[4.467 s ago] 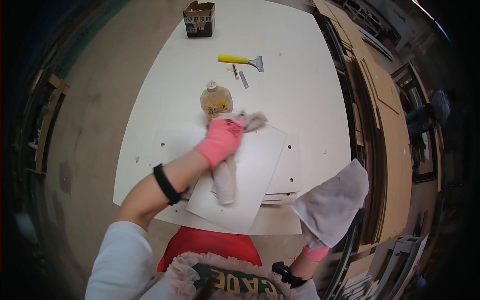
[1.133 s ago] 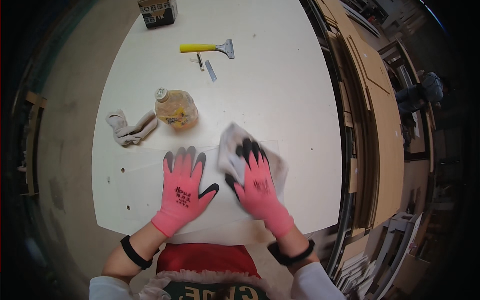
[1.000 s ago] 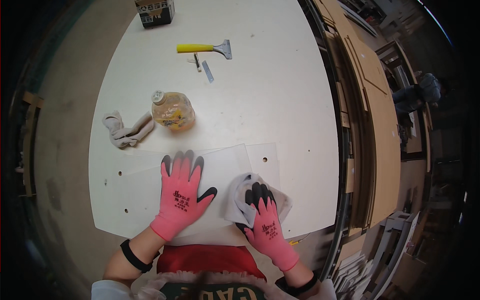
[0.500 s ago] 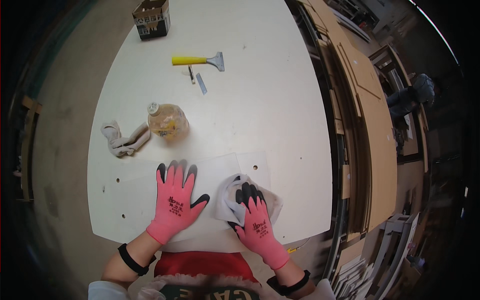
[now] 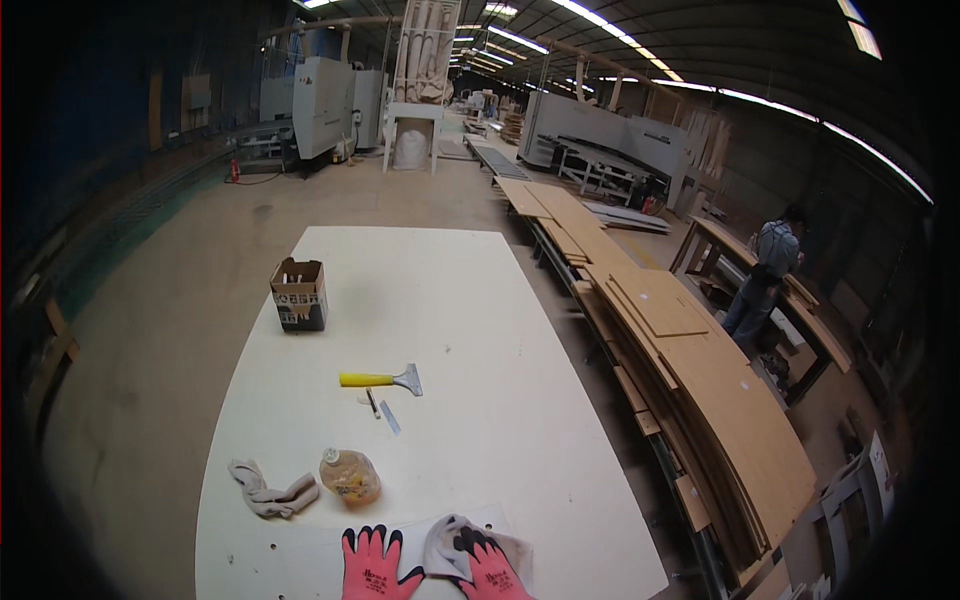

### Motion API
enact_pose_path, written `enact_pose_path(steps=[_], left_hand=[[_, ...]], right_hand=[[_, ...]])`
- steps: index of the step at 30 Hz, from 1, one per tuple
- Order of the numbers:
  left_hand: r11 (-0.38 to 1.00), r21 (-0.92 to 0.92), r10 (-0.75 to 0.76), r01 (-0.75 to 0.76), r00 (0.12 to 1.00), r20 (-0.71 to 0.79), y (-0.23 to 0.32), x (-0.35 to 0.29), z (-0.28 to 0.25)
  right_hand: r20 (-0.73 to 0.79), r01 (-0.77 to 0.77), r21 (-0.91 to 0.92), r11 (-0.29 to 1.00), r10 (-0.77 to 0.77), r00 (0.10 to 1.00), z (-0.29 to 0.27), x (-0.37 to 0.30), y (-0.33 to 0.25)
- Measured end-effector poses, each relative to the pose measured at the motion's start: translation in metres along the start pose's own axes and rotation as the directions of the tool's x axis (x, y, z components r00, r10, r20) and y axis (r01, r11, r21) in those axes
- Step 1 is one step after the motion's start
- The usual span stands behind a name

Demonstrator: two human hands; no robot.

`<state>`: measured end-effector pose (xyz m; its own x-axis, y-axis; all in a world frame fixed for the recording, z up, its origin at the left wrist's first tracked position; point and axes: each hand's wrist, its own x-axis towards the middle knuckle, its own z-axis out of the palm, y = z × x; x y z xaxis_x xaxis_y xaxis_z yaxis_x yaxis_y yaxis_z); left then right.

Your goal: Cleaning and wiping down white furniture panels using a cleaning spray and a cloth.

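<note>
Both hands wear pink gloves with black fingertips, at the near end of a large white table [image 5: 470, 310]. My left hand [image 5: 376, 568] lies flat, fingers spread, on a thin pale sheet [image 5: 318, 552]. To its right, my right hand [image 5: 490, 570] presses on a crumpled grey cloth [image 5: 442, 543] with its fingers bent into it. A plastic bottle of yellowish liquid [image 5: 352, 482] stands just beyond my left hand. Another cloth [image 5: 268, 496], twisted, is left of the bottle. Farther off lie a yellow-handled scraper [image 5: 378, 380], a loose blade [image 5: 390, 417] and a small dark, slim piece [image 5: 373, 403].
An open cardboard box [image 5: 299, 312] stands at the table's far left. Along the right side runs a long stack of brown boards [image 5: 700, 390]. Beyond it a person [image 5: 768, 270] stands at a wooden bench. Large machines [image 5: 325, 110] are in the background.
My view has tilted up, so the workshop beyond now shows and the hands sit at the lower edge. The right hand remains on the cloth, the left flat on the sheet.
</note>
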<state>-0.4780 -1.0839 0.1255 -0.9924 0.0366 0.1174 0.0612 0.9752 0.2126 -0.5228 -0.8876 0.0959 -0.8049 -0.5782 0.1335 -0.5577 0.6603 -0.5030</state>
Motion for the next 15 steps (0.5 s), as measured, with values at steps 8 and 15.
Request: enact_pose_path(steps=[8, 15], left_hand=[[0.999, -0.018, 0.039, -0.041, 0.995, -0.09, 0.0, 0.013, 0.005], [1.0, 0.001, 0.026, -0.026, 0.993, -0.114, 0.004, -0.003, 0.005]], right_hand=[[-0.086, 0.072, -0.032, 0.997, -0.075, 0.994, 0.012, 0.059, 0.023], [-0.087, 0.019, -0.044, 0.999, -0.023, 0.996, 0.012, -0.024, 0.005]])
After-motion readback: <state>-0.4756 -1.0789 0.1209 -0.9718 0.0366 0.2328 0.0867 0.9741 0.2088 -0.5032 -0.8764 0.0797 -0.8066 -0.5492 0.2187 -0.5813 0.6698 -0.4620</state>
